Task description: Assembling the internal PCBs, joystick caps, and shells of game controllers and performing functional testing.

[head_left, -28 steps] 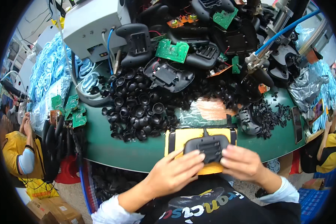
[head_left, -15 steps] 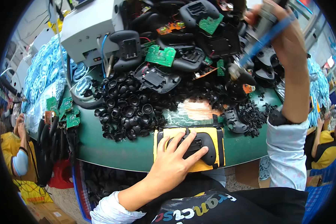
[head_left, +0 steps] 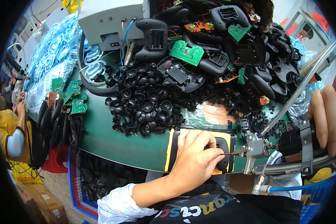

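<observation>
A black game controller (head_left: pixel 223 143) lies on a yellow-and-black padded block (head_left: pixel 171 151) at the table's front edge, mostly covered by my left hand (head_left: pixel 193 155). Thumb and forefinger of that hand are pinched at the thin tip of a powered screwdriver (head_left: pixel 255 147). The tool lies almost level, its metal head and blue air hose to the right of the block. My right hand (head_left: pixel 326 112), partly cut off by the picture's dark rim, grips the tool's black body. Whether the tip touches a screw is hidden by my fingers.
Behind the block are a heap of black cup-shaped parts (head_left: pixel 153 106), small black pieces (head_left: pixel 265 123) and piled controller shells with green circuit boards (head_left: pixel 186 52). A grey machine box (head_left: pixel 108 22) stands back left. A blue crate (head_left: pixel 71 183) sits below the table edge.
My right hand has brought the screwdriver down from above the shell pile to the controller. My left fingers, spread over the controller before, are now pinched at the tip. The view has shifted.
</observation>
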Available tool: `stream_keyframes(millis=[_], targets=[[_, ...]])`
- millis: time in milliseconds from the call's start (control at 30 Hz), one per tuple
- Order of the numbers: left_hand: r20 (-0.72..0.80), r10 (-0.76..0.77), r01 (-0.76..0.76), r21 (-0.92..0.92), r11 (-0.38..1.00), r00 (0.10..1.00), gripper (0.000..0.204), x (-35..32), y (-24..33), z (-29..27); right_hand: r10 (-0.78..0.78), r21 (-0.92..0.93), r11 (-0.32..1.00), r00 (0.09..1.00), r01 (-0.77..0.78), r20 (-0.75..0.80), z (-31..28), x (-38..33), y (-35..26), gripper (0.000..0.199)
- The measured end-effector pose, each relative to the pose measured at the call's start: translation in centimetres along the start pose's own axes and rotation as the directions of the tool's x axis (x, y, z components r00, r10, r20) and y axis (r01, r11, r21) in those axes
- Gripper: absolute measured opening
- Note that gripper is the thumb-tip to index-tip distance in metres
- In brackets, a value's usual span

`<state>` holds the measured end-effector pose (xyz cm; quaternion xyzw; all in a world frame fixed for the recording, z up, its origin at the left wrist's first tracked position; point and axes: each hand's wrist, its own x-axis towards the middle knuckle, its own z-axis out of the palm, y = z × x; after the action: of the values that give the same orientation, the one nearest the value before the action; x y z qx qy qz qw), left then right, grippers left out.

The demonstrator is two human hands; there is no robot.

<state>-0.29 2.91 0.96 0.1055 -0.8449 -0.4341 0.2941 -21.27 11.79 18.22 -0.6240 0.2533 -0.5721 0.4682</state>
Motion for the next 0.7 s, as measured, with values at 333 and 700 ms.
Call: stream_keyframes(millis=[333,700], targets=[[0.276,0.034,-0.100,0.227,0.969,0.960,0.061,-1.6,-0.8,-0.5,-0.195,-0.095,0.977,0.979,0.188,-0.067,4.1,-2.7,0.5,0.067],[0.344,0.099,-0.213,0.311,0.926,0.934,0.055,-2.5,-2.1,0.5,-0.122,-0.446,0.894,0.978,0.034,-0.169,6.0,-4.6,0.6,0.051]])
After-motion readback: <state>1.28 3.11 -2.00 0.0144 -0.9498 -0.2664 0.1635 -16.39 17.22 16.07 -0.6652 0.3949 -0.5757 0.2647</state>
